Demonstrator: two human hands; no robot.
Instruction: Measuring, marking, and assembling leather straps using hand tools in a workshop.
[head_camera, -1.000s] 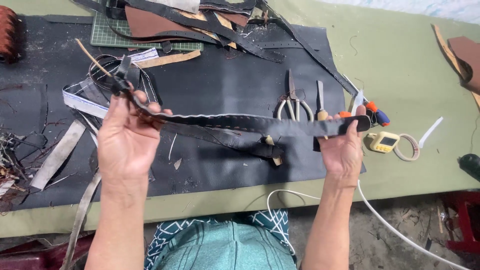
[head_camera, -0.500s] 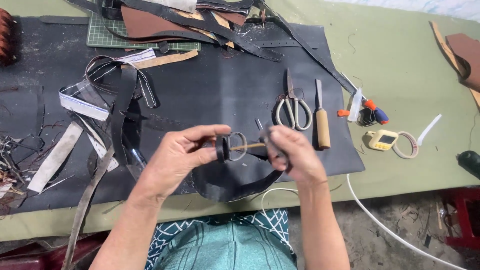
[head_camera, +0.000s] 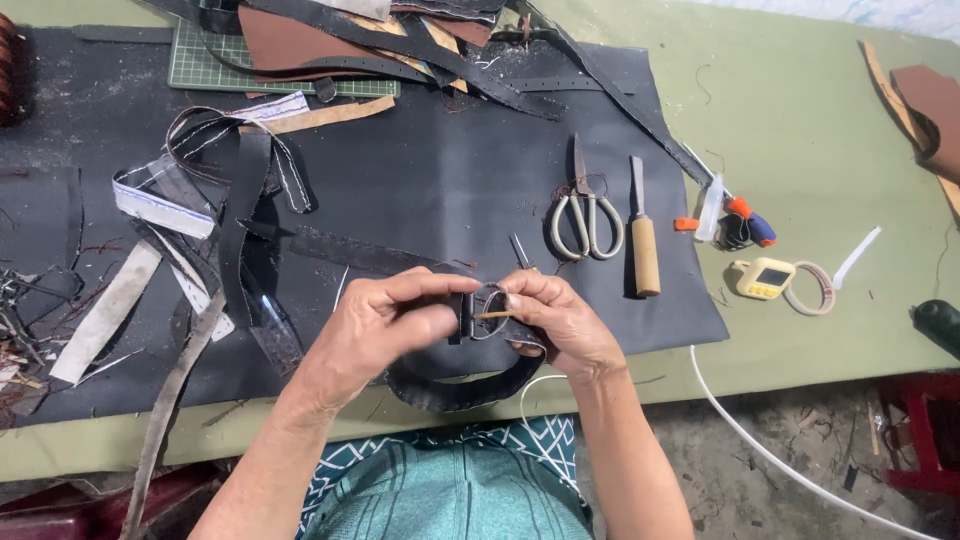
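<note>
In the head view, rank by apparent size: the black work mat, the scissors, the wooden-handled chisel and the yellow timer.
1. Black work mat, by far the largest.
2. Scissors and wooden-handled chisel: similar length, the scissors wider; too close to rank.
3. Yellow timer, the smallest.

The person wears a teal shirt (head_camera: 455, 495). The lower part of the shirt has fine darker stripes that run up and down. The upper part, close to the table edge, has a different pattern: dark blue-green fields crossed by thin white lines that make diamond shapes. Both forearms are bare, with no sleeve visible on them. The left hand (head_camera: 375, 325) and the right hand (head_camera: 565, 320) have no gloves. I see no ring, no watch and no bracelet on them.
</note>
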